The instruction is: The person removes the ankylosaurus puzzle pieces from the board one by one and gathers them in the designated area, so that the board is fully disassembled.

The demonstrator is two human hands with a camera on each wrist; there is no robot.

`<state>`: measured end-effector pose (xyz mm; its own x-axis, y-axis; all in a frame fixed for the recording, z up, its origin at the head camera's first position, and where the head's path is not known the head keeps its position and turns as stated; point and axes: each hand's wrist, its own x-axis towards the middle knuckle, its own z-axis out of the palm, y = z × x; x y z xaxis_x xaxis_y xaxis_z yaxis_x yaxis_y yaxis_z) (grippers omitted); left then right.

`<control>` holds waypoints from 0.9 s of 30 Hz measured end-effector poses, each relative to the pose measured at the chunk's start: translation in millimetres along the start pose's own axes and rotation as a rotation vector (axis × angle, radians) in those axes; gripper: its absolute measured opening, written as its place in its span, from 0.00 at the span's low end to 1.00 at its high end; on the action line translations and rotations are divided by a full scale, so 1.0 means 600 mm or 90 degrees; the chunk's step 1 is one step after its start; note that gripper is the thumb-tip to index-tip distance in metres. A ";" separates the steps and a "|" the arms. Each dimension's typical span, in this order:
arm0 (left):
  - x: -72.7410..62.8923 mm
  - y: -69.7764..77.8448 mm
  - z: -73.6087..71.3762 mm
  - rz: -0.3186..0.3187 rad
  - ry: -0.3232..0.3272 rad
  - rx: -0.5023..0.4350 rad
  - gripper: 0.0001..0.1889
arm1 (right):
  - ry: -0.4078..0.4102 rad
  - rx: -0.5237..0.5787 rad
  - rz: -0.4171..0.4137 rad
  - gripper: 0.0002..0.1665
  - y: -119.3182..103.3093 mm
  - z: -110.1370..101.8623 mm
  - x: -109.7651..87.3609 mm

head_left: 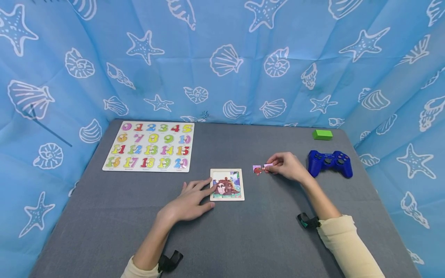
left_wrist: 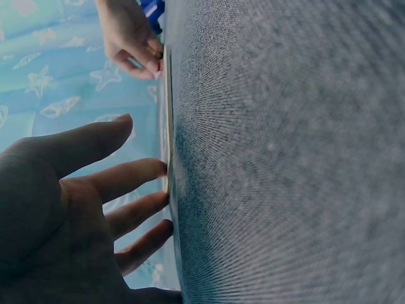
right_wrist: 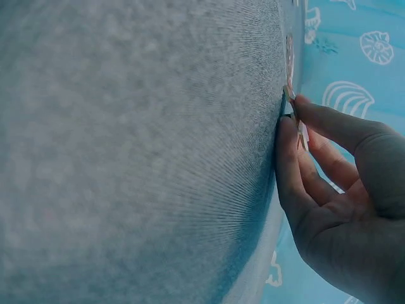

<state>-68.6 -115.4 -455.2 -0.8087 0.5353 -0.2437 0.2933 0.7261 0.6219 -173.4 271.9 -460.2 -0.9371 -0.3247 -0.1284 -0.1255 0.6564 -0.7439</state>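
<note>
A small jigsaw puzzle in a wooden frame [head_left: 242, 193] lies on the table, its picture mostly filled in, with a pale bare area at the upper left. My left hand [head_left: 189, 199] rests on its left edge, fingers spread and fairly straight; the left wrist view shows the fingertips [left_wrist: 158, 168] at the frame's side. To the right of the frame, my right hand [head_left: 286, 166] pinches a pink-edged puzzle piece [head_left: 268, 165] between thumb and fingers. Just left of that piece lies another puzzle piece [head_left: 257, 169], pink and reddish-brown. The right wrist view shows the pinch low over the cloth.
A number board [head_left: 147, 146] with colourful numerals lies at the back left of the grey table [head_left: 222, 243]. Right of my right hand is a blue game controller [head_left: 329, 163], with a green block [head_left: 322, 134] behind it. A blue curtain [head_left: 222, 88] hangs around the table.
</note>
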 end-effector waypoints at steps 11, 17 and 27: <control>-0.003 0.002 -0.001 0.018 0.011 -0.001 0.31 | 0.025 -0.086 -0.020 0.06 -0.001 0.001 0.000; -0.004 0.008 -0.004 0.002 0.001 -0.003 0.31 | 0.032 -0.092 -0.021 0.06 -0.004 0.004 0.000; -0.003 0.007 -0.004 0.004 0.003 -0.001 0.32 | 0.043 -0.047 -0.041 0.07 -0.029 0.025 -0.007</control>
<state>-67.2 -114.6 -450.3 -0.8088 0.5384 -0.2366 0.2975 0.7217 0.6250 -162.4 251.4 -456.4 -0.9459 -0.3226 -0.0363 -0.2067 0.6847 -0.6990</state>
